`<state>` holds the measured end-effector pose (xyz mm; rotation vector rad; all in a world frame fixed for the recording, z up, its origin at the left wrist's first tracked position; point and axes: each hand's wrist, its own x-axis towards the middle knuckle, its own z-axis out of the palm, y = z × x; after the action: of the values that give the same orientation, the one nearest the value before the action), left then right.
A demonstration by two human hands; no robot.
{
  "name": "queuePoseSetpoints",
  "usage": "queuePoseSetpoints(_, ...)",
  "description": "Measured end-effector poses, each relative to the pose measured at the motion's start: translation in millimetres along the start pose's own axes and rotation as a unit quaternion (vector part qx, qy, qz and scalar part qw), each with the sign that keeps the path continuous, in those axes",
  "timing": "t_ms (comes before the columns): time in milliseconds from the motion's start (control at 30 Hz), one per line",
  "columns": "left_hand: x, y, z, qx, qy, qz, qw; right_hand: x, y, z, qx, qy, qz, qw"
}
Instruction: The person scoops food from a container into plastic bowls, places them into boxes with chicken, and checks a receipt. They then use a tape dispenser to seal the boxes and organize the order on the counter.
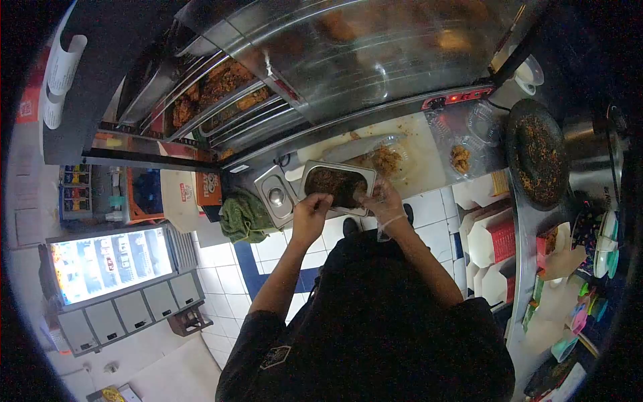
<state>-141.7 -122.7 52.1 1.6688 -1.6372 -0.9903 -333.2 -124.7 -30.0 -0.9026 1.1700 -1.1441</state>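
A rectangular steel pan of dark brown food sits on the counter in front of me. My left hand is bare, and its fingers curl over the pan's near rim. My right hand wears a clear plastic glove and grips the pan's near right corner. Just beyond the right hand stands a clear plastic container with crumbly brown food in it. A small steel lid with a round knob lies directly left of the pan.
A green cloth lies left of the lid. Behind the counter a heated glass display holds fried food. To the right are a second clear container, a round dark pan, a steel pot and red-and-white boxes. A lit drinks fridge stands at the left.
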Motion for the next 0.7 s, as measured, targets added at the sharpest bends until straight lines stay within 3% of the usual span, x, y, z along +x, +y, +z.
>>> queuePoseSetpoints(200, -2, -13, -2, -0.078, -0.001, -0.085, 0.993, -4, -17, 5, 0.028, 0.031, 0.094, 0.995)
queuePoseSetpoints(300, -4, -12, -6, -0.110, 0.022, -0.107, 0.988, -4, -12, 4, 0.125, 0.031, 0.083, 0.988)
queuePoseSetpoints(367, -5, -13, -6, -0.117, 0.029, -0.119, 0.986, -4, -16, 3, 0.121, 0.024, 0.093, 0.988)
queuePoseSetpoints(433, -7, -17, -3, -0.038, 0.105, -0.004, 0.994, -5, -23, 3, 0.117, 0.018, 0.103, 0.988)
queuePoseSetpoints(467, -7, -13, -3, -0.039, 0.105, -0.004, 0.994, -6, -26, 3, 0.114, 0.018, 0.123, 0.986)
queuePoseSetpoints(533, -9, -4, -5, 0.144, 0.086, 0.163, 0.972, -6, -25, 4, 0.111, 0.018, 0.144, 0.983)
queuePoseSetpoints(633, -10, 1, 4, 0.159, 0.044, 0.225, 0.960, -6, -27, 4, 0.092, 0.013, 0.074, 0.993)
queuePoseSetpoints(700, -14, 20, 5, 0.165, 0.048, 0.189, 0.967, -7, -43, 6, 0.068, 0.017, 0.073, 0.995)
